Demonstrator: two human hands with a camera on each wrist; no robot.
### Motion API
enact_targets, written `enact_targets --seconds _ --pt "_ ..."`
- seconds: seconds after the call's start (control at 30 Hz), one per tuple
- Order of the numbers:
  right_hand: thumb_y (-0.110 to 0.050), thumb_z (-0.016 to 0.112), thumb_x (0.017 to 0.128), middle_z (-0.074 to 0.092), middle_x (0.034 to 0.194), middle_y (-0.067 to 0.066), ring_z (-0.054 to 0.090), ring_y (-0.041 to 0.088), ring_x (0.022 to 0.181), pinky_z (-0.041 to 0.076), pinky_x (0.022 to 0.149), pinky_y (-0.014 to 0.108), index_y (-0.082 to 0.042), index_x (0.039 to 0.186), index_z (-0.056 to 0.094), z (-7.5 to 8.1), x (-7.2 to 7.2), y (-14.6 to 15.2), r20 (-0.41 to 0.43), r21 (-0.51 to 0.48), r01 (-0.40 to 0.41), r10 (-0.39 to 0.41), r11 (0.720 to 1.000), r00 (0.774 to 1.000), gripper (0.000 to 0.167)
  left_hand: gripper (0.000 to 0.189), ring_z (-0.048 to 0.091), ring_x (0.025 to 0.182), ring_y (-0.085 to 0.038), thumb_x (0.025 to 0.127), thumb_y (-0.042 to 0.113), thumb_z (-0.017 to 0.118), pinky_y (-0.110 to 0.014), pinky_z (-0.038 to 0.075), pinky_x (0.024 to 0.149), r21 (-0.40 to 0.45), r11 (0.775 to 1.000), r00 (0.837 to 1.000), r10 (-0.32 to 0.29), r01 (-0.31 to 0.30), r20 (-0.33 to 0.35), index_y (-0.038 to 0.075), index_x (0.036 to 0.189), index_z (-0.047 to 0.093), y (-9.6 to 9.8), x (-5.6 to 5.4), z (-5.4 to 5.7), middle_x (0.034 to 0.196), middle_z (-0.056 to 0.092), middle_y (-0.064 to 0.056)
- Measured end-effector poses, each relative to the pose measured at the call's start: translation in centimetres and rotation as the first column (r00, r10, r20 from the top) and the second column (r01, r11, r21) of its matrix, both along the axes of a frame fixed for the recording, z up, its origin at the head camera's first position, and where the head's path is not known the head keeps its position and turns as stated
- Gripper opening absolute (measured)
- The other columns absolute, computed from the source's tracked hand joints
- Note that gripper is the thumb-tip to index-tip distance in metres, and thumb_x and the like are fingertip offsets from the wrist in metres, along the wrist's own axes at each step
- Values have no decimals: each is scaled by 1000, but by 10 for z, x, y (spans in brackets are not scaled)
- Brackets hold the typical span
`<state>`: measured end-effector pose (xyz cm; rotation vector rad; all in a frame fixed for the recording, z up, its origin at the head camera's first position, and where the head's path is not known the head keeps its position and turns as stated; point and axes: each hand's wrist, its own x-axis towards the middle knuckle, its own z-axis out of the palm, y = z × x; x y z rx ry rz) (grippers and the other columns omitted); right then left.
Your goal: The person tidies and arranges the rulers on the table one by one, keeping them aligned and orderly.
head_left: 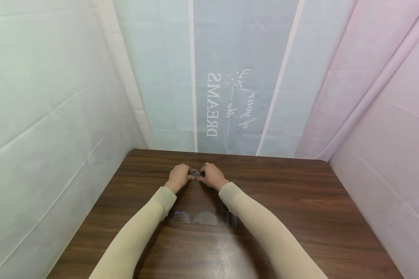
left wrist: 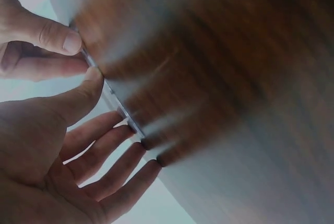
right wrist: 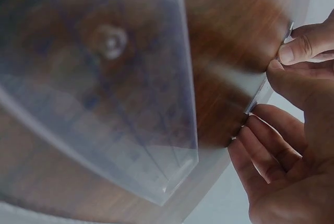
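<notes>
A small clear set square (head_left: 195, 173) lies at the far part of the table, between both hands. My left hand (head_left: 179, 177) pinches its left side, thumb on the near edge and fingers spread along it. From the other side my right hand (head_left: 213, 176) pinches it the same way. Seen in the left wrist view, the set square (left wrist: 116, 98) shows nearly edge-on, low over the wood, with the two thumbs close together. The right wrist view also shows its thin edge (right wrist: 255, 96), partly hidden behind the fingers.
Nearer on the brown table (head_left: 293, 201) lie two clear protractors (head_left: 179, 217) (head_left: 206, 218) and a clear ruler (head_left: 234, 221) beside the right sleeve. A blurred clear plastic piece (right wrist: 130, 98) with blue lines fills the right wrist view's left side. Pale curtains (head_left: 244, 46) surround the table.
</notes>
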<state>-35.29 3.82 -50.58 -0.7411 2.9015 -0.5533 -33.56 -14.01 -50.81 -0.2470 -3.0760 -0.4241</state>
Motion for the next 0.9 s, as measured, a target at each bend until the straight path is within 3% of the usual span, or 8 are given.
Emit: enact_targets --seconds 0.13,0.4,0.9 --pt "-31 82 99 62 108 5 55 18 90 51 77 35 -7 130 78 -4 -2 -1 -20 1 -1 1 1000 1000 40 30 72 106 -39 95 26 84 -50 62 89 -17 1000 1000 6 -6 -2 0 109 79 1 1 1 111 73 -18" --pt "-30 82 99 64 110 8 61 23 98 56 86 43 -5 128 78 -4 -3 -2 -27 -1 6 -6 1000 1000 38 26 72 95 -35 95 22 86 -46 62 77 -11 1000 999 12 -13 -44 -2 100 77 5 3 6 104 73 -18" --pt "-24 86 95 67 109 8 60 20 91 57 78 39 -4 114 81 2 3 -8 -4 -60 86 -87 994 996 28 29 68 105 -38 99 28 81 -52 61 82 -45 999 1000 27 -26 13 2 108 75 3 -1 3 111 71 -18"
